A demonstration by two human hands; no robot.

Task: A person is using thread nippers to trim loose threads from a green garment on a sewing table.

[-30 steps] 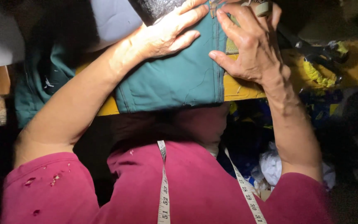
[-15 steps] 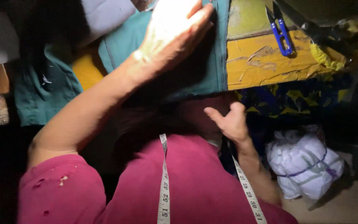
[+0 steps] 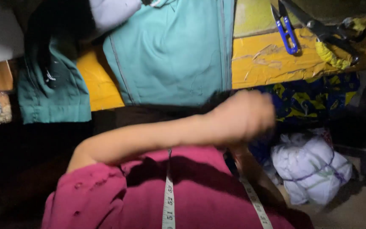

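My left hand is pulled back off the table and hangs blurred in front of my chest, fingers curled; whether it holds anything is unclear. My left forearm crosses my body above the magenta top. Of the right arm only the forearm shows, rising behind the left hand, and the right hand itself is hidden. A teal garment lies spread on the yellow table, apart from both hands. A white measuring tape hangs from my neck.
Blue thread snips and large dark scissors with yellow cloth on the handle lie at the table's right. More teal cloth hangs at the left. A tied white cloth bundle sits on the floor below blue-yellow patterned fabric.
Both hands left the teal garment. The right dropped first, then the left drew back to my chest. The view shifted, showing more of the table's right side.
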